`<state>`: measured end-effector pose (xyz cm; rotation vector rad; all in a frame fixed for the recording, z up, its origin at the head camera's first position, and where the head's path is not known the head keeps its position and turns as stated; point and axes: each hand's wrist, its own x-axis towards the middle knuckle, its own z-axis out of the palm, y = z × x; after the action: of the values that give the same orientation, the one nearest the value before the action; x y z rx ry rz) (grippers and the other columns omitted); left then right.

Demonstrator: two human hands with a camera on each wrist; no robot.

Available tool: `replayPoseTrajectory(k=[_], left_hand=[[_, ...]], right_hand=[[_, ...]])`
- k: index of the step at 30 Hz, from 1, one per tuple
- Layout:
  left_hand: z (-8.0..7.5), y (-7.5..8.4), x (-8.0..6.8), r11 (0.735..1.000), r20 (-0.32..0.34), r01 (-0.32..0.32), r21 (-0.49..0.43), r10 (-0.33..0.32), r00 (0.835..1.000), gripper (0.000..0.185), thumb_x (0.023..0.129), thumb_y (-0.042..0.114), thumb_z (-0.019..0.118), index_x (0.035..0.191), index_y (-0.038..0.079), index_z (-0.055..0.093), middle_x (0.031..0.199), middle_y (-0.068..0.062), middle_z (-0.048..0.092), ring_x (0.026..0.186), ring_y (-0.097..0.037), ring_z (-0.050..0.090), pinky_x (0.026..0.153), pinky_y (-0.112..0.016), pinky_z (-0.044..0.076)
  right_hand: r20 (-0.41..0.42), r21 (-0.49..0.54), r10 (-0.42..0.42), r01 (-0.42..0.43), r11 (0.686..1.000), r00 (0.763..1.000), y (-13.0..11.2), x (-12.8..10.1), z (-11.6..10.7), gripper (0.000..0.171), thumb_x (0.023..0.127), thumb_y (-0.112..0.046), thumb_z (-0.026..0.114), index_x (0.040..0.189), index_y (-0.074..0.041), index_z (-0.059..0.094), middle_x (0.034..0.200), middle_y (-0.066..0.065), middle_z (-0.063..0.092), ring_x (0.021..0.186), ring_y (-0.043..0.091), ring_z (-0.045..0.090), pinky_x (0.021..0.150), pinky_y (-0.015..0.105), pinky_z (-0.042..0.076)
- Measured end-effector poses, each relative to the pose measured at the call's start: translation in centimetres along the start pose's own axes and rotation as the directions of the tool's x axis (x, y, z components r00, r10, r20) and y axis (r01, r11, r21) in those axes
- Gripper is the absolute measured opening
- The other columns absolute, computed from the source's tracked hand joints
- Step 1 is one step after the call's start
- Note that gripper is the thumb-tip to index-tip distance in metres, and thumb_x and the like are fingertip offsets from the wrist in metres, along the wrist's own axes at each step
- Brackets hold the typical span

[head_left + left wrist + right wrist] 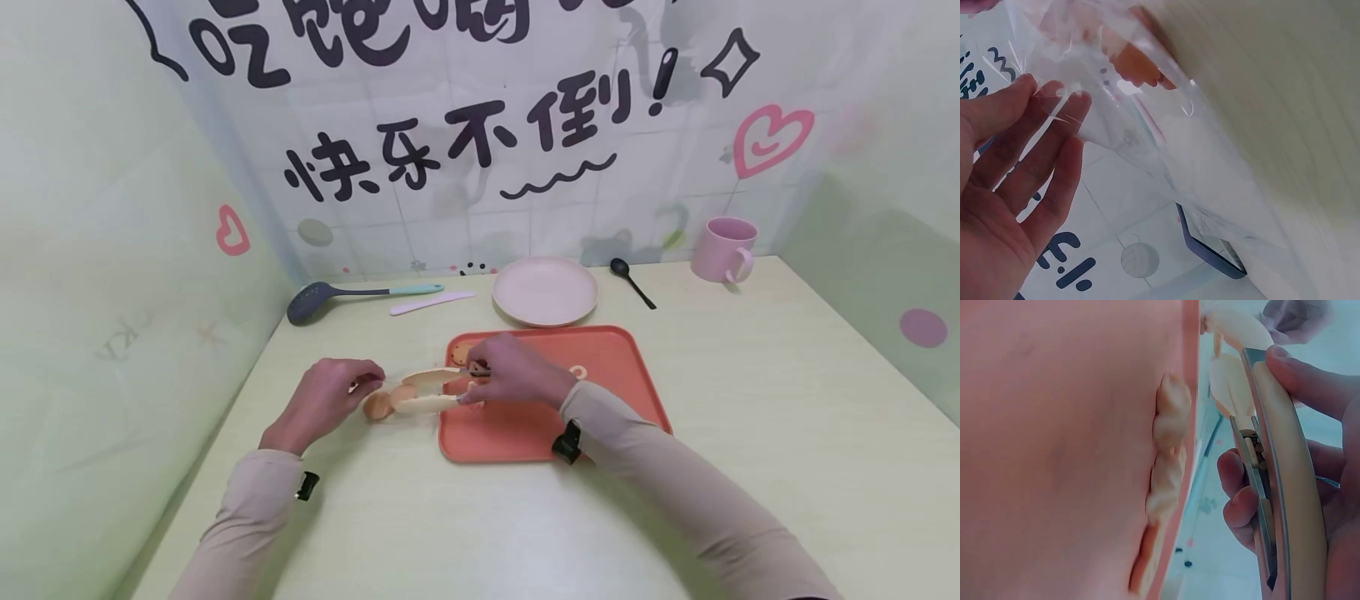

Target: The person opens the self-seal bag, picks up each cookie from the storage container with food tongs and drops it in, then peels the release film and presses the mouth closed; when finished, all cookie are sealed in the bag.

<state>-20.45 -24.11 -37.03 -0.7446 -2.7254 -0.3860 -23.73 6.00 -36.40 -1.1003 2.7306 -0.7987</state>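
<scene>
**Tongs closing on a bread piece beside the left hand's clear bag**

My right hand (513, 373) grips a pair of cream tongs (431, 390), fingers curled round both arms near the hinge. From the right wrist view the thumb lies along the outer arm and the fingers press the inner one. The tongs' long axis runs sideways from that hand toward my left hand, tips leading. At the tips sits a small round golden bread piece (378, 405), on the table just past the left edge of the orange tray (622, 367); I cannot tell whether the tips actually clamp it or only flank it.

My left hand (330, 400) is just beyond the tips, the nearer of the two hands to the bread piece itself. It pinches the edge of a clear plastic bag (1147, 131), the film caught between thumb and fingertips in the left wrist view, the other fingers fairly straight. The bag's mouth faces the tongs.

A few more bread pieces (1169, 444) lie along the tray rim just behind my right hand. Further beyond it stand a pink plate (545, 291), a black spoon (632, 281) and a pink mug (723, 250). Beyond my left hand lie a dark slotted ladle (352, 297) and a pale plastic knife (431, 302).
</scene>
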Motion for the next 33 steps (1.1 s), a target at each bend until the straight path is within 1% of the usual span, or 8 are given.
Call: replayPoseTrajectory(k=[2,7,12,15,19,27,30,33], left_hand=[[-0.1,-0.1,-0.1,1.0,-0.004,0.0,-0.005,0.0,1.0,0.008,0.086,0.007,0.078,0.093,0.011,0.078,0.086,0.001,0.078,0.073,-0.011,0.07,0.068,-0.032,0.058],[-0.1,0.1,0.0,1.0,-0.019,0.002,-0.018,-0.003,1.0,0.009,0.086,0.006,0.078,0.093,0.011,0.078,0.087,0.0,0.078,0.074,-0.011,0.07,0.068,-0.031,0.058],[-0.4,0.3,0.1,1.0,-0.033,-0.003,-0.031,0.002,0.999,0.01,0.085,0.005,0.078,0.093,0.011,0.078,0.087,0.001,0.077,0.074,-0.011,0.07,0.068,-0.032,0.058],[-0.6,0.3,0.1,1.0,-0.034,0.004,-0.029,-0.005,0.999,0.009,0.085,0.006,0.078,0.093,0.012,0.078,0.087,0.001,0.077,0.074,-0.011,0.07,0.068,-0.033,0.058],[-0.5,0.1,0.0,1.0,-0.025,0.021,-0.023,-0.022,0.999,0.009,0.086,0.007,0.078,0.094,0.011,0.078,0.088,0.0,0.078,0.076,-0.014,0.072,0.07,-0.035,0.059],[0.0,0.0,-0.2,1.0,0.001,0.026,-0.016,-0.026,1.0,0.009,0.086,0.007,0.077,0.095,0.009,0.078,0.089,-0.001,0.078,0.077,-0.015,0.072,0.071,-0.037,0.06],[0.1,0.0,-0.2,0.999,0.011,0.042,-0.014,-0.042,0.999,0.009,0.087,0.007,0.077,0.096,0.009,0.078,0.09,-0.001,0.078,0.078,-0.016,0.072,0.072,-0.038,0.06],[0.2,0.0,-0.1,0.999,0.016,0.045,-0.016,-0.045,0.999,0.009,0.086,0.008,0.077,0.096,0.009,0.078,0.09,-0.001,0.078,0.079,-0.017,0.073,0.073,-0.038,0.06]], right_hand=[[0.005,0.013,-0.013,0.013,1.0,1.0,-0.4,0.6,0.4,0.04,0.081,-0.038,0.084,0.072,-0.012,0.056,0.061,-0.005,0.038,0.055,0.005,0.032,0.054,0.021,0.026],[-0.004,0.02,-0.021,0.021,1.0,1.0,-1.2,1.7,1.2,0.039,0.082,-0.04,0.083,0.075,-0.01,0.059,0.061,-0.003,0.032,0.056,0.008,0.028,0.056,0.024,0.024],[-0.01,-0.017,-0.034,0.034,0.999,0.999,-2.1,2.6,1.5,0.031,0.083,-0.038,0.082,0.083,-0.011,0.067,0.062,-0.006,0.036,0.057,0.008,0.036,0.057,0.022,0.028],[0.006,-0.021,-0.025,0.025,0.999,1.0,-2.6,3.0,1.7,0.034,0.083,-0.04,0.081,0.089,-0.008,0.07,0.062,-0.006,0.038,0.057,0.008,0.039,0.057,0.021,0.03],[0.023,-0.03,0.001,-0.001,1.0,1.0,-2.8,3.1,1.9,0.039,0.082,-0.042,0.082,0.09,-0.006,0.07,0.062,-0.007,0.037,0.059,0.008,0.037,0.056,0.022,0.029],[0.023,0.027,0.072,-0.073,0.997,0.997,-1.4,0.8,0.9,0.048,0.079,-0.046,0.083,0.083,-0.004,0.06,0.066,-0.005,0.034,0.06,0.009,0.032,0.058,0.025,0.028],[0.021,0.018,0.098,-0.098,0.995,0.995,-0.3,-0.7,0.1,0.045,0.078,-0.047,0.084,0.083,-0.008,0.061,0.066,-0.004,0.041,0.06,0.009,0.035,0.059,0.024,0.032],[0.012,0.002,0.126,-0.126,0.992,0.992,0.8,-2.3,-0.8,0.039,0.078,-0.046,0.084,0.089,-0.013,0.066,0.072,0.0,0.054,0.064,0.01,0.042,0.06,0.025,0.036]])
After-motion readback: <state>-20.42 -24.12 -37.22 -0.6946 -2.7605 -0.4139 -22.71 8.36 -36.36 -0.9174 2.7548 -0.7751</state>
